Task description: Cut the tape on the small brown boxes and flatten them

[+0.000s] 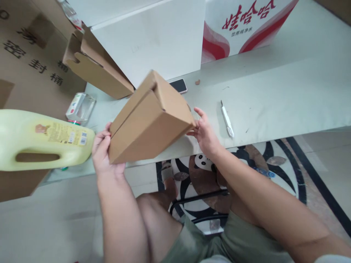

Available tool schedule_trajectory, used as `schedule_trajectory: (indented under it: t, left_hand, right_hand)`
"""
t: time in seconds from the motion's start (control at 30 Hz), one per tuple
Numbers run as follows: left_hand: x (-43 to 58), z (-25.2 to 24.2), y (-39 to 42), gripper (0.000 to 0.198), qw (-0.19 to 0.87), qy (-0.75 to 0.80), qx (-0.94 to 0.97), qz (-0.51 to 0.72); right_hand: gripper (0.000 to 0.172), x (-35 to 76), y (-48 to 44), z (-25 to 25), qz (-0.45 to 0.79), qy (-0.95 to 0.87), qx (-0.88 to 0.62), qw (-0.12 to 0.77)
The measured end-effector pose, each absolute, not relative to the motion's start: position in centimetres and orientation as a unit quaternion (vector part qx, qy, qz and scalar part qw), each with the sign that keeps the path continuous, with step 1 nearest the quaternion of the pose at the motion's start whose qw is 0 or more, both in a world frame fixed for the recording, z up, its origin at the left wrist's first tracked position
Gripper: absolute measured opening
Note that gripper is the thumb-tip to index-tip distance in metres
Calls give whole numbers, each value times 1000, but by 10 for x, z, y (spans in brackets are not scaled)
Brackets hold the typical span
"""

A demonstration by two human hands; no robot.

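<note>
A small brown cardboard box, closed and tilted, is held up over the front of the table. My left hand grips its left end, with the fingers bent over the edge. At the box's right corner is my right hand; some fingertips press on the cardboard while one finger points away from it. Right of that hand, a white craft knife lies on the table with its blade bare. Behind the box a phone is partly hidden.
To the left are a large yellow jug, a clear bottle and another brown box with raised flaps. A white box and a red-and-white carton stand behind. The table's front edge runs above my legs.
</note>
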State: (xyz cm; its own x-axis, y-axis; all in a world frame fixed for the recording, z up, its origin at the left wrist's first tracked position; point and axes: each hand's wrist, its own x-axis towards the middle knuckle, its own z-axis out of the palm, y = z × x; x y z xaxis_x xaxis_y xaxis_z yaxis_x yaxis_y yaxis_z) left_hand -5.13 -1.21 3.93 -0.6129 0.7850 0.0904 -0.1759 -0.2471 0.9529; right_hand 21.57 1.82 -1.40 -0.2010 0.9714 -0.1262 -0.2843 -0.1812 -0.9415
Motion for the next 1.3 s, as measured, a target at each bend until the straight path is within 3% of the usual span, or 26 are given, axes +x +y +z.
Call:
schedule_trajectory:
  t: [0.17,0.3,0.37,0.5,0.67,0.83,1.03,1.3]
  left_hand:
    - [-34,26,-7,28,404,534,249,700]
    - [-15,20,-1,31,419,561,240,672]
    - [-8,19,1,31,401,571,236,677]
    - [-2,15,6,29,388,589,238,668]
    - [-3,10,14,22,398,609,202,656]
    - [-1,8,15,32,422,552,251,674]
    - [4,6,5,61,473,521,308,640]
    - [2,7,6,58,512,526,275,620]
  right_hand:
    - [71,208,9,-6,592,-520,-298,539]
    - [84,203,2,-4,577,-557,-289,523]
    - [81,202,2,-6,587,-548,-291,520]
    - [63,204,4,-10,586,-515,-332,531]
    - [30,210,2,-5,474,-580,-405,524]
    - [44,212,2,-3,403,-639,-377,536]
    - [53,216,2,-2,372,-656,-389,529]
    - [45,224,0,5,343,-658,-393,543]
